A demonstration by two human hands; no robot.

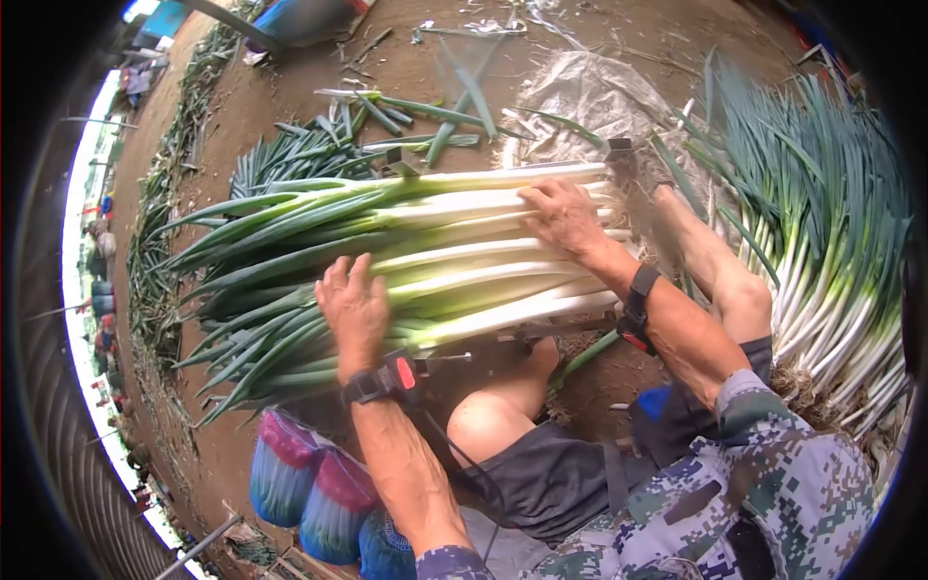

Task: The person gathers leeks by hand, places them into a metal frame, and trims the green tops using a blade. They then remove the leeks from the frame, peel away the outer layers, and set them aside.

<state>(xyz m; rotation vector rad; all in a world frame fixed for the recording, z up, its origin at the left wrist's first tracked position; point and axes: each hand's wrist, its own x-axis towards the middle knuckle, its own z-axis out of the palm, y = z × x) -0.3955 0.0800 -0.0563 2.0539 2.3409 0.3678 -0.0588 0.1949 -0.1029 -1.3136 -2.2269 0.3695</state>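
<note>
Large green onions [483, 246] lie side by side in a wide layer in front of me, green leaves to the left, white stalks and roots to the right. They rest on a low stand with upright metal tabs [401, 162] along its far side. My left hand [355, 309] lies on the near green part, fingers spread and stretched out. Over the white stalks near the root end, my right hand [564, 217] rests palm down, its fingers slightly bent and apart. Neither hand is wrapped round a stalk. Both wrists wear dark straps.
A big pile of green onions [822, 232] lies at the right. Cut green leaves [300, 159] are heaped beyond the stand, beside a crumpled pale sack [599, 101]. Several blue and pink bundles [333, 503] stand at lower left. My bare knees flank the stand's near right side.
</note>
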